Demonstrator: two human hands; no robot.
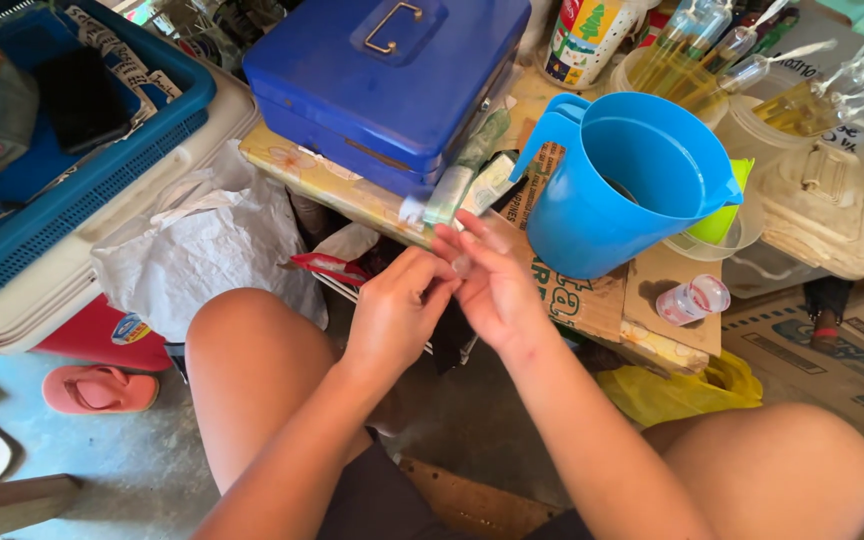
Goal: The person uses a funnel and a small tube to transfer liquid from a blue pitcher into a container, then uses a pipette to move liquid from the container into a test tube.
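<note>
Closest to the camera were the bare knees at the bottom of the frame, with both forearms running up from there to meet in the middle. The left hand [397,310] sat centre-left, fingers curled in tight, pinching something small at the fingertips, though honestly I couldn't tell what, it was mostly hidden. The right hand [497,285] was right up against it, touching, fingers half open and fanned toward the upper left, working on that same little thing between them. So whatever it was lay right where the two hands met, equally near to both, too covered to judge which way its long axis ran. Just past the fingertips, toward the upper centre, a folded wad of greenish paper [462,180] stuck out from under the blue metal cash box [387,80], slanted up and right. To the right of the hands stood a blue plastic pitcher [627,185] on the cluttered table [602,300], and a small clear bottle [694,298] lay on its side just below it. Far upper left was a blue basket [82,130].
</note>
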